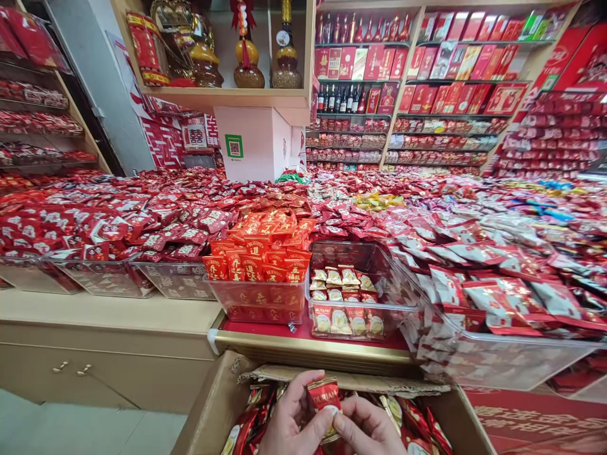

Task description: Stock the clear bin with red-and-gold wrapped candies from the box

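Observation:
A small red and gold candy packet (325, 396) marked "DURIAN" is held upright between both hands. My left hand (296, 420) grips its left side with thumb and fingers. At its lower right edge, my right hand (363, 426) pinches it between thumb and fingers. Below the hands is an open cardboard box (208, 404) with many similar packets in it. Just beyond the box, a clear plastic bin (398, 316) is partly filled with rows of durian packets (348, 322), standing in front and stacked behind.
Left of that bin stands a clear bin heaped with orange-red packets (258, 259). White and red packets (502, 303) overflow a large bin at right. A gold counter edge (313, 351) runs behind the box. Shelves of bottles and gift boxes (363, 63) line the back.

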Demonstrator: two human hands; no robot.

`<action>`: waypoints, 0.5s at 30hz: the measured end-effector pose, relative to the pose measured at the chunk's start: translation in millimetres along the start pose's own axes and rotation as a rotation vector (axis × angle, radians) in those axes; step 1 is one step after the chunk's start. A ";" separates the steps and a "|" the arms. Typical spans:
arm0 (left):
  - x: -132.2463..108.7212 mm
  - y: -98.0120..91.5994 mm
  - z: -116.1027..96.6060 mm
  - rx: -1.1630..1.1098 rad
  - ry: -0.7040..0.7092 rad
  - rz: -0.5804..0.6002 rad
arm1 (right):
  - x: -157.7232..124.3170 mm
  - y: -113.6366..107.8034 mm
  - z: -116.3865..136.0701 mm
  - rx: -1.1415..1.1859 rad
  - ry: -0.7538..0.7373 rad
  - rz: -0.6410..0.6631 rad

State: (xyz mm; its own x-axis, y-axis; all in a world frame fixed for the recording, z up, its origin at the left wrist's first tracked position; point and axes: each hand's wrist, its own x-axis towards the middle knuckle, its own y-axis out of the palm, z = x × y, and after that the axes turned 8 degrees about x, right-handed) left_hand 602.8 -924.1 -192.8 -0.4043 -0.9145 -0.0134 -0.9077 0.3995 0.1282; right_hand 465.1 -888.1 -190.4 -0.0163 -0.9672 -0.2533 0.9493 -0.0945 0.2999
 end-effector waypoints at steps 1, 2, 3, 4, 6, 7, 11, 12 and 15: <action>0.2 0.0 0.9 -0.004 -0.002 -0.008 | -0.3 0.2 0.3 -0.015 -0.012 -0.001; 0.4 0.1 1.7 -0.016 0.001 -0.013 | -0.6 0.2 0.6 -0.027 -0.022 -0.005; 0.6 0.3 2.4 -0.030 0.007 -0.014 | -0.7 0.1 0.9 -0.037 -0.032 -0.012; 0.7 0.7 2.9 -0.043 0.012 -0.015 | -0.7 -0.2 1.2 -0.046 -0.037 -0.019; 0.6 1.5 3.6 -0.061 0.010 -0.017 | -0.1 -1.0 1.8 -0.076 -0.022 -0.018; 0.4 1.8 3.7 -0.064 0.005 -0.021 | 0.5 -1.5 2.0 -0.093 -0.013 -0.006; -1.4 0.9 0.0 -0.043 0.010 -0.050 | 1.4 -3.7 4.1 -0.127 0.004 0.074; -1.9 -0.1 -2.2 -0.036 0.029 -0.066 | 0.0 -4.3 6.7 -0.138 0.003 0.095; -2.1 -4.2 -9.4 -0.053 0.038 -0.109 | -11.7 -3.9 30.4 -0.333 -0.082 0.118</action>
State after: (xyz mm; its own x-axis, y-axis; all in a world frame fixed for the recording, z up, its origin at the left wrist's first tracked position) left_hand 608.6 -924.4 -183.9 -0.2984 -0.9544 0.0078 -0.9384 0.2948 0.1803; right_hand 452.1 -883.5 -160.6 0.0877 -0.9838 -0.1565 0.9961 0.0883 0.0034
